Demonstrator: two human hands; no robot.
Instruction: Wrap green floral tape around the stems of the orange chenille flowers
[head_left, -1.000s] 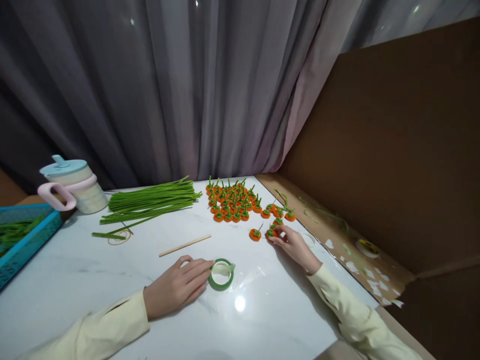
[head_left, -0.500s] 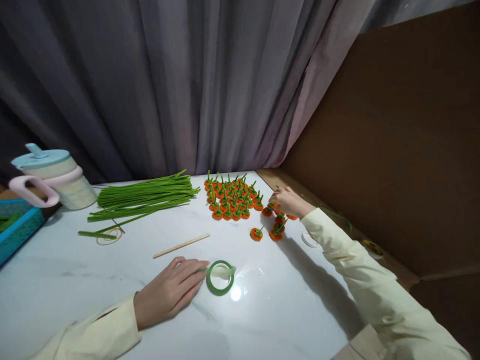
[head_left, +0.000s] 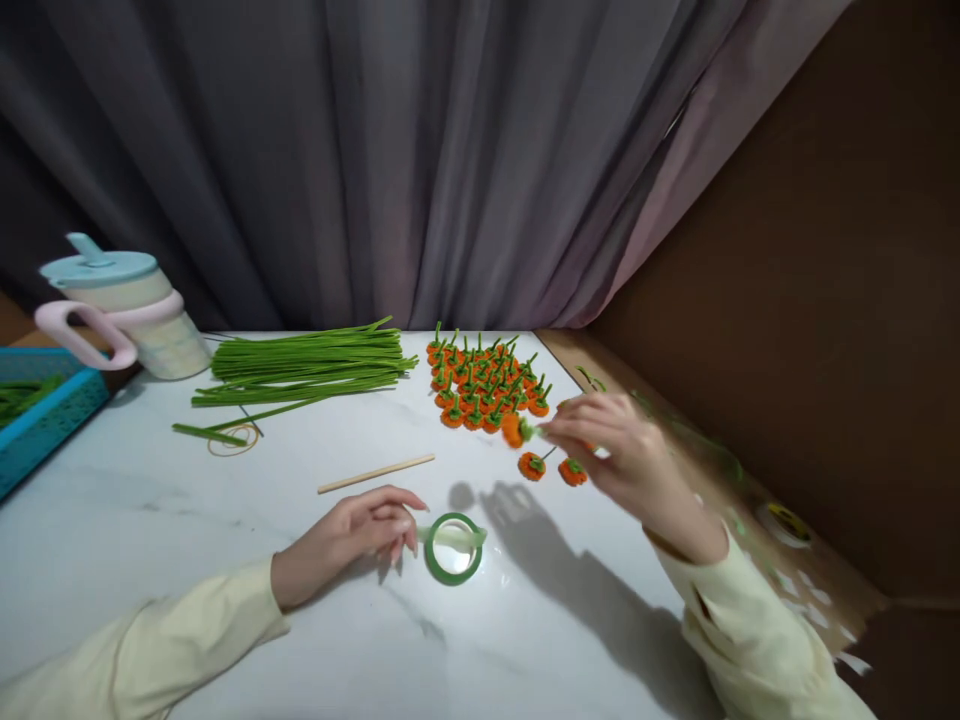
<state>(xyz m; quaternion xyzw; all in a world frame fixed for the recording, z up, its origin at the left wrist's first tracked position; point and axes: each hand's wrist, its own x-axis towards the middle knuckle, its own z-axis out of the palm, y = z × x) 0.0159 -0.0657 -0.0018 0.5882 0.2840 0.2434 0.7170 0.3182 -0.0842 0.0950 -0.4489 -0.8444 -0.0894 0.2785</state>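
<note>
Orange fuzzy rounded piece with a short green stalk [head_left: 515, 431] hangs in the air over our white marbled bench [head_left: 187, 510], in its right half and closer to the far edge than to the near one. Our right hand [head_left: 622, 450] holds it by the stalk, thumb and fingers pinched narrow. The piece lies just left of those fingertips; its long axis runs roughly level, orange head facing left, stalk pointing right into our grip. Our left hand [head_left: 360, 535] is well apart from it, so the right is the nearer one.

The left fingers bend loosely beside a green ring-shaped roll of tape [head_left: 454, 578] lying flat on the bench. A pale green strip of tape [head_left: 454, 538] crosses the ring's hole and reaches toward these fingers; we cannot tell whether they grip it. From the roll, the held piece lies toward the far right corner.

Near the far edge we see a dense group of orange fuzzy pieces with upright green stalks [head_left: 487, 385], and left of it a bundle of long green fuzzy stems [head_left: 307, 360] running along that edge.
</note>
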